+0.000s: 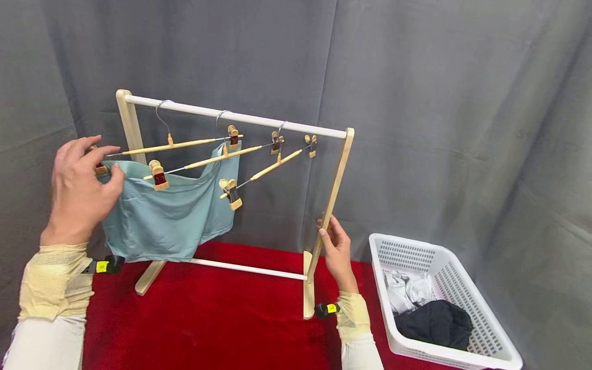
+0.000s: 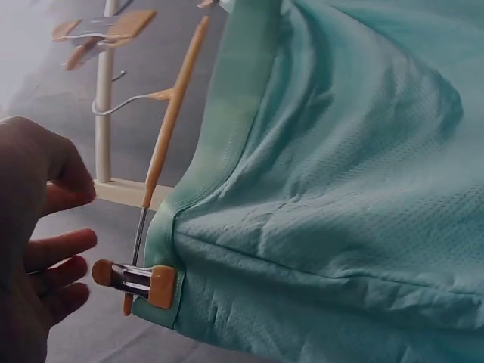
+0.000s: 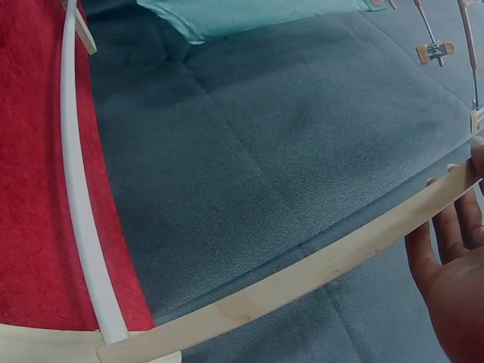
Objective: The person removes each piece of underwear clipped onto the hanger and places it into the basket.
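Teal shorts hang by the waistband from the leftmost clip hanger on a small wooden rack. My left hand is at the waistband's near end, thumb and fingers apart. In the left wrist view, a gap separates its fingertips from the clip fastened on the waistband. With thumb on one side and fingers on the other, my right hand holds the rack's right upright. The right wrist view shows that upright between thumb and fingers.
Two bare clip hangers, the middle one and the right one, share the white top rail. A white basket at right holds black cloth and pale cloth. Red cloth covers the table; grey curtain hangs behind.
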